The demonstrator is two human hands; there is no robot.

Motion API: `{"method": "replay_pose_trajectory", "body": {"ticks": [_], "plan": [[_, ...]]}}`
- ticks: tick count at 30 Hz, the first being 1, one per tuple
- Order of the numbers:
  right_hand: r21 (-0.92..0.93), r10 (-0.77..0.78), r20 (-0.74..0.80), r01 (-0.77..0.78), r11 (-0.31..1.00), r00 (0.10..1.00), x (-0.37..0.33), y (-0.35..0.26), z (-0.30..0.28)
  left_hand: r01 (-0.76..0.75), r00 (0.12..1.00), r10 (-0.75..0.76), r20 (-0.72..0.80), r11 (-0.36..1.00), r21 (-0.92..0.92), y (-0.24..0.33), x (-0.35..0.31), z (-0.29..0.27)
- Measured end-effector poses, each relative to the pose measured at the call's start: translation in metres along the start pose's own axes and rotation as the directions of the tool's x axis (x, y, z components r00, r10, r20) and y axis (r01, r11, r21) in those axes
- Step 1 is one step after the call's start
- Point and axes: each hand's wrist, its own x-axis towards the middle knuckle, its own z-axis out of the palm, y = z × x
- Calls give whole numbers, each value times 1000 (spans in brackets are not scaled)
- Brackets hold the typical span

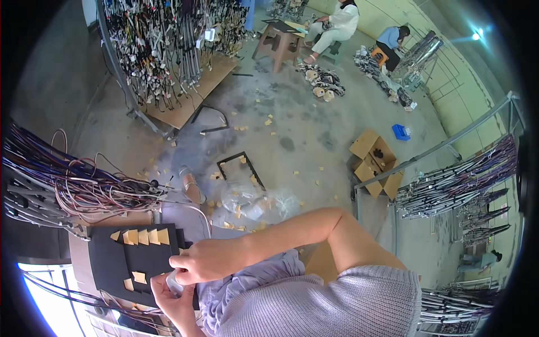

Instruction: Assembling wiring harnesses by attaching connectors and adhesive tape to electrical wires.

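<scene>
My right hand (206, 262) and my left hand (175, 302) meet at the lower left, above the edge of a black sheet. Between them is a small whitish piece (176, 284), pinched by the fingers of both; its exact kind is partly hidden. The black sheet (106, 259) lies on a brown board, with a row of torn tan tape pieces (144, 237) stuck to it. Two more tape pieces (138, 277) sit lower on the sheet, near my left hand. A pale cable (196, 210) curves down close to my right wrist.
Bundled wires (84, 185) hang at the left, and a dense wire rack (163, 50) stands beyond. Tape scraps, a black frame (245, 168) and clear plastic (252, 205) litter the floor. An open carton (375, 160) stands at right; two people sit at the back.
</scene>
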Motion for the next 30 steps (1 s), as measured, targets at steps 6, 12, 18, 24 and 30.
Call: {"method": "replay_pose_trajectory", "body": {"ticks": [6, 12, 18, 24, 30], "plan": [[612, 396, 97, -368, 700, 913, 2, 22, 2, -249, 938, 340, -70, 798, 548, 1, -2, 20], [648, 501, 175, -483, 589, 847, -3, 27, 7, -392, 858, 506, 87, 537, 747, -5, -3, 16], [563, 537, 62, -474, 677, 841, -7, 8, -3, -390, 878, 477, 33, 674, 627, -12, 3, 21], [476, 568, 77, -531, 701, 819, -6, 6, -7, -387, 900, 433, 54, 737, 554, -12, 10, 21], [405, 584, 92, -567, 717, 806, -3, 20, -8, -386, 910, 404, 91, 747, 541, -17, 17, 17]]}}
